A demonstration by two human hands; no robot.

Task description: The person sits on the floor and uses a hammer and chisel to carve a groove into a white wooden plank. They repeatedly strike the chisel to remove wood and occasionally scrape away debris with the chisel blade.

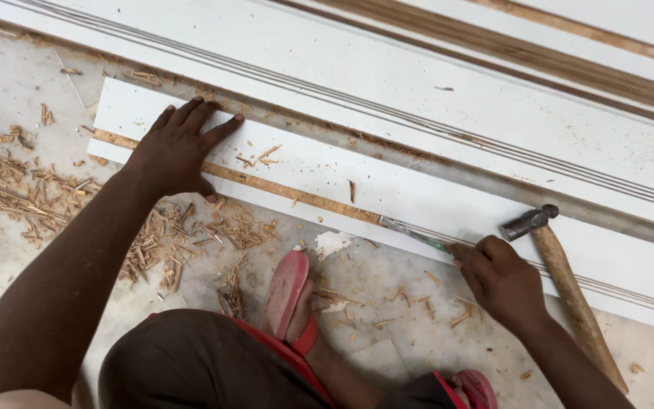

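Head view (only view). Person crouched on tiled floor (pixel 32 83), looking down at a long white board (pixel 387 189) lying diagonally, upper left to lower right. Along its near edge the white facing is stripped, showing a brown wood strip (pixel 281 189).

L hand (pixel 175 148): open, palm down, fingers spread flat on the board near its left end, thumb over the brown strip; holds nothing, seems to pin the board.

R hand (pixel 497 276): closed round the handle of a chisel (pixel 414 233), w/ the metal blade pointing left along the near edge; tip sits just where the brown strip ends and the white edge begins.

Hammer (pixel 565 284): wooden handle, dark metal head, lying across the board just beside the R hand, head resting on white face; not held.

Wood shavings (pixel 191 235) scattered on floor below stripped section and further left. Red sandal (pixel 285 291) near the board's edge, between the two hands. Wider white panels (pixel 418 98) w/ grooved lines lie beyond, parallel to the board.

Step in hand (judgement): paring the near edge w/ the chisel, roughly left part done, right part untouched.

Next move calls for (judgement): blade kept low and in line w/ the edge, L hand pressing firm so board doesn't slide; if hand push is insufficient, the hammer is within reach of the R side, but that needs a change of grip.
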